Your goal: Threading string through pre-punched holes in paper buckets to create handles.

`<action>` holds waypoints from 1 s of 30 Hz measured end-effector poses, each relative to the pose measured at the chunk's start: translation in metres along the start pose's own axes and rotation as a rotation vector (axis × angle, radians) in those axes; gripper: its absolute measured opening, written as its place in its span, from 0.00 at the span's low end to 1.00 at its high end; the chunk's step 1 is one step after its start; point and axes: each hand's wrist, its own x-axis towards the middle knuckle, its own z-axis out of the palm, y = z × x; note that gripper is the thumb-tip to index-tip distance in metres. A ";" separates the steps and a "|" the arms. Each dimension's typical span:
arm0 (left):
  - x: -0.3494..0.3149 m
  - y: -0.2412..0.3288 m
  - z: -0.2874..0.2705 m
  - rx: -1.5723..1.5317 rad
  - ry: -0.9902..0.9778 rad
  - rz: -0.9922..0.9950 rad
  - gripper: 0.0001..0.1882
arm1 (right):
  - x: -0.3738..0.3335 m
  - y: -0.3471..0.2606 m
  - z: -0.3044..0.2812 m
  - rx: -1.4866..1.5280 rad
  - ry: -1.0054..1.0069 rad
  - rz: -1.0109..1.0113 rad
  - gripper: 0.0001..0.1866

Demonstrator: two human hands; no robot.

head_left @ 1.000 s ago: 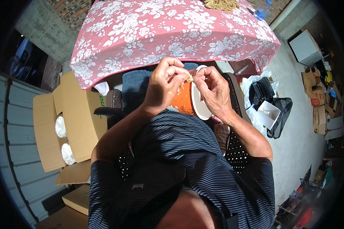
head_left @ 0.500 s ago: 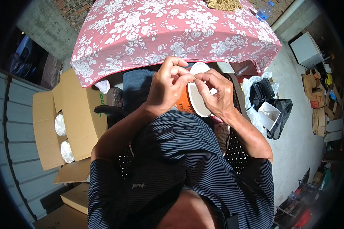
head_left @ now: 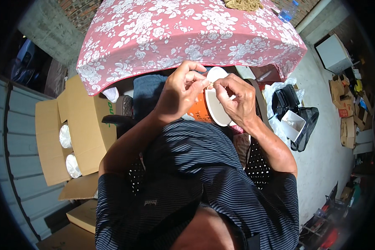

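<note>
My left hand [head_left: 179, 93] and my right hand [head_left: 239, 102] meet above my lap, both closed in a pinch. Between their fingertips is a small pale tan piece [head_left: 210, 86], too tiny to name. Just under the hands lies an orange tub-like container [head_left: 198, 110] with dark writing on its side, partly covered by my left hand. A cream oval panel with a white rim [head_left: 214, 107] shows beside the orange part, below my right fingers. Beyond the fingertips a white oval piece [head_left: 216, 73] sticks out; whether it joins the container I cannot tell.
Ahead stands a table under a pink floral cloth [head_left: 187, 33], with tan cord [head_left: 243, 5] and a plastic bottle [head_left: 288, 11] on it. An open cardboard box [head_left: 87, 129] is on the left. Black bags [head_left: 285, 102] and a white bin [head_left: 293, 126] sit on the right floor.
My right fingers have curled in and shifted slightly right and up, away from my left fingertips. More of the white oval piece shows. My left hand has barely moved.
</note>
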 end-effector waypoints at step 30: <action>0.011 -0.010 -0.019 -0.449 -0.121 -0.264 0.18 | 0.010 0.015 -0.017 0.733 -0.142 0.776 0.13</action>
